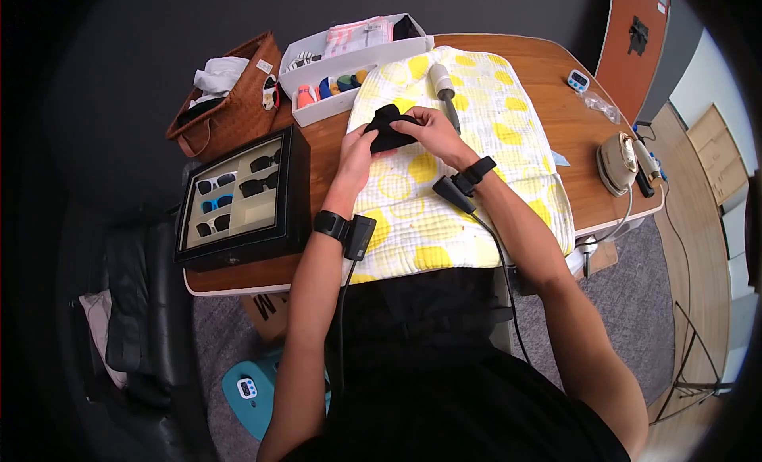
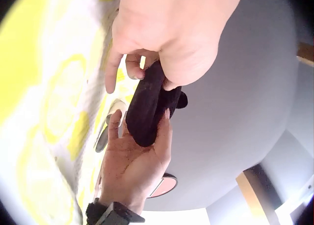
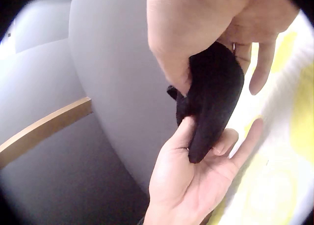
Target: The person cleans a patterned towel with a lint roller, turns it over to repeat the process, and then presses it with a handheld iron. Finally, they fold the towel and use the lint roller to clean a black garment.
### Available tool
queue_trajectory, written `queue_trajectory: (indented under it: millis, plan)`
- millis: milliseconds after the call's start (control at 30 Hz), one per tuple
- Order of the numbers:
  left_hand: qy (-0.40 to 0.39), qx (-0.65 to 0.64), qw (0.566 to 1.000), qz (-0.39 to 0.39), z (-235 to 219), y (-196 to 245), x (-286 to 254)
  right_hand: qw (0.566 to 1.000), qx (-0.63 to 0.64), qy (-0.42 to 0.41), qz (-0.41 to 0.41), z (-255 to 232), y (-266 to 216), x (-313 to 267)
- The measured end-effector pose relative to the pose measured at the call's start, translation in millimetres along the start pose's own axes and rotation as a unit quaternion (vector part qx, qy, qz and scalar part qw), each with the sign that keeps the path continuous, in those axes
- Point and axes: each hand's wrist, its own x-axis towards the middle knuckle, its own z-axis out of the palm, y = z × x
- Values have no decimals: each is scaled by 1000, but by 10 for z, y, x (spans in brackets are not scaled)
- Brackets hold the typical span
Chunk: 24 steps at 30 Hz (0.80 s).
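Both hands hold a black sock (image 1: 387, 131), bunched and folded, over the cloth with yellow lemon prints (image 1: 432, 224). The left hand (image 1: 357, 154) pinches its left end, and the right hand (image 1: 433, 134) pinches the right end. From the left wrist, the sock (image 2: 144, 104) appears as a folded band stretched between the two hands, thumbs pressed on its near side. In the right wrist view, the thumbs dip into the fold of the sock (image 3: 216, 87), with the other fingers behind it.
A white-and-grey handheld tool (image 1: 441, 82) lies just beyond the right hand. At left stand a black sunglasses case (image 1: 298, 184), a woven basket (image 1: 238, 105) and a white divided box (image 1: 329, 109) with rolled colourful items. A small steamer (image 1: 615, 164) and timer (image 1: 578, 82) sit at right.
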Motion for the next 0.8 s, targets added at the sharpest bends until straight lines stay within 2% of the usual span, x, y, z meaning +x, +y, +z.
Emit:
queue_trajectory:
  millis: [67,100,167,200,267,300,367,400,500,567,600,667,733,767,800]
  plan:
    - [55,10,997,54,61,-1,-26,987,-115,75,-79,30,24,22]
    - [54,8,997,53,51,-23,-1,978,-161,91,-97,60,5,-17]
    - [67,10,988,137,16,-27,27,975,-165,105,-105,149,-7,-14]
    - [69,11,988,138,8,-35,25,972,-168,120,-115,178,-6,1]
    - [85,8,983,164,-18,-70,24,971,-176,121,-110,210,20,27]
    - [86,9,983,164,-24,-100,25,965,-194,149,-91,204,39,37]
    - [26,40,978,203,4,-110,36,956,-228,179,-53,166,64,40]
    - [26,39,978,205,19,-91,28,955,-229,179,-54,147,80,54]
    - [-8,2,999,48,10,-44,-71,936,-298,179,-51,107,226,91]
    - [10,15,999,45,32,-8,-122,953,-266,102,-100,88,340,112]
    - [29,24,998,43,50,11,-146,954,-265,101,-100,99,394,133]
    - [24,14,997,70,11,-22,-121,991,-89,51,-82,103,474,159]
    - [27,255,953,160,-150,-163,22,993,-91,30,-65,173,250,41]
    - [65,231,960,146,-130,-126,17,994,-93,11,-49,189,151,2]
    - [65,228,960,147,-98,-92,14,994,-96,11,-50,179,106,17]
